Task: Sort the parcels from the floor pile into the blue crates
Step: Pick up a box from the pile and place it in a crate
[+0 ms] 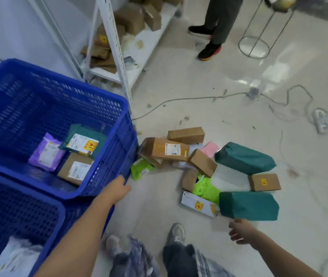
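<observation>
- Now right hand, fingers loose, empty, nears green bag: grab mid-body.
- Left hand flat by blue crate, empty.

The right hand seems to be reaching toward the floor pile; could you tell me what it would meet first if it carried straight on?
Most likely the nearer dark green parcel: the right hand points up at its lower edge, fingers loose, holding nothing. Depth is unclear.
</observation>
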